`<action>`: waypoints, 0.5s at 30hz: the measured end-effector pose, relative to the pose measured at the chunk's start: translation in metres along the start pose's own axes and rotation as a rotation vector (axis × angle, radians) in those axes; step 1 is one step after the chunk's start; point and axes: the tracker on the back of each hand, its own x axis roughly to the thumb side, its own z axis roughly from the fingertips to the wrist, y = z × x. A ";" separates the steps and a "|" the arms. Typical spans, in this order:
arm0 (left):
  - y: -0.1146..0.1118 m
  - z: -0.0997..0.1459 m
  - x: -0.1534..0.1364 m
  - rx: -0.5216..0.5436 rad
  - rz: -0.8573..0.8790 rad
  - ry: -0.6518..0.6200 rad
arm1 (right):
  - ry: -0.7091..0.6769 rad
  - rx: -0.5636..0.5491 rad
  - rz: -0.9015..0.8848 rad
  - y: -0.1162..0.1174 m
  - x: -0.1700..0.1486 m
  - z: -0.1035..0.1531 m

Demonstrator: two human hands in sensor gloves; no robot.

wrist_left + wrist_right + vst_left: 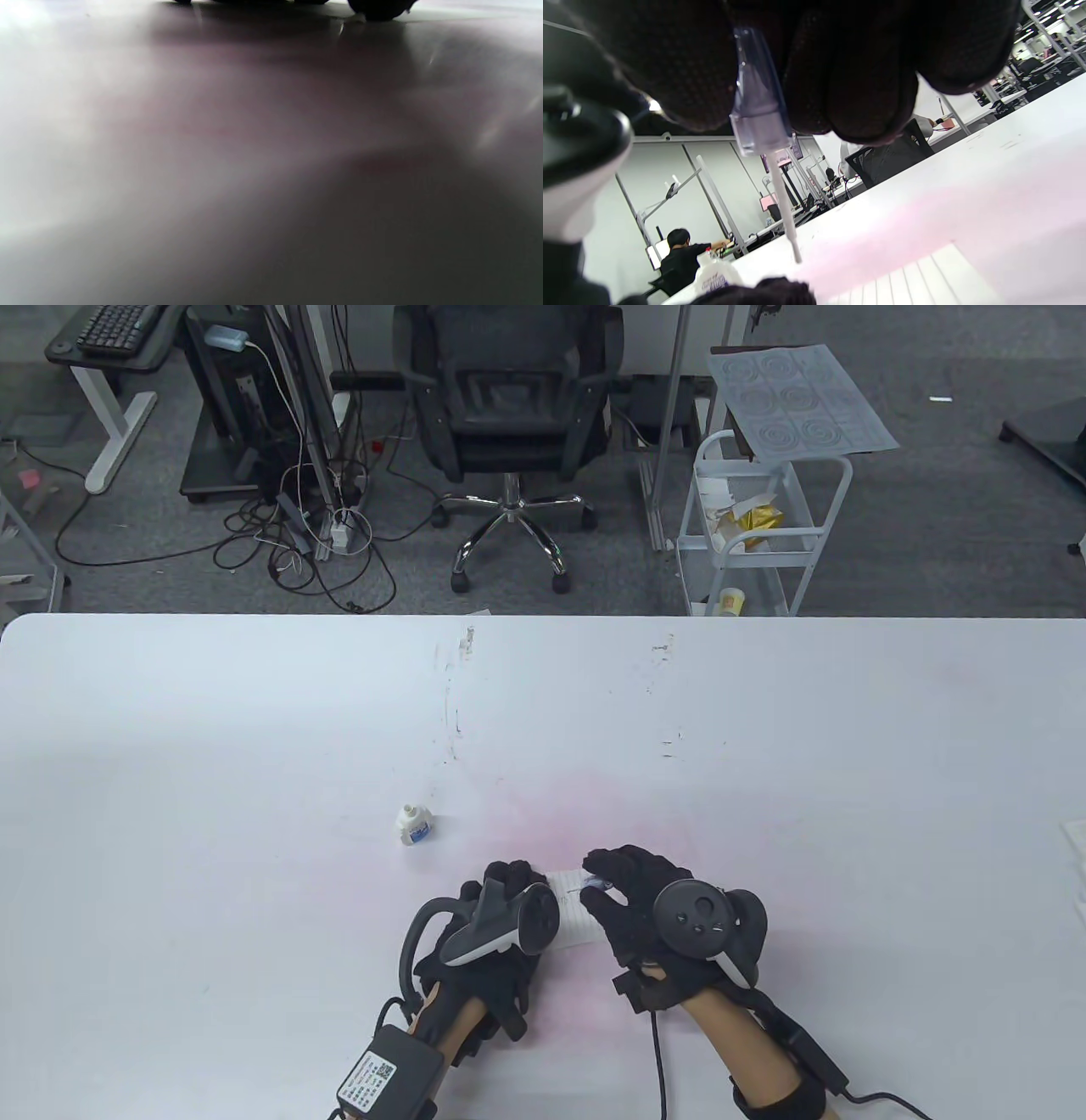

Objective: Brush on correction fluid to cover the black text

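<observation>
While an office chair (507, 415) is standing at 12 o'clock beyond the white table (764, 746), lined paper (579, 909) is being pressed by the left hand (496, 929); the brush applicator (763, 127) is being pinched by the right hand (653, 920), the bottle (415, 824) lying at 10 o'clock.

Bottle (414, 824) on table (254, 729), left of paper (577, 909) between hands.
</observation>
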 end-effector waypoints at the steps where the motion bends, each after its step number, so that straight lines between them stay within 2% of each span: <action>1: 0.000 0.000 0.000 0.000 0.000 0.000 | -0.003 0.009 0.009 0.004 0.001 0.000; 15: 0.000 0.002 -0.003 -0.029 0.031 -0.005 | -0.042 0.055 0.091 0.029 0.004 0.001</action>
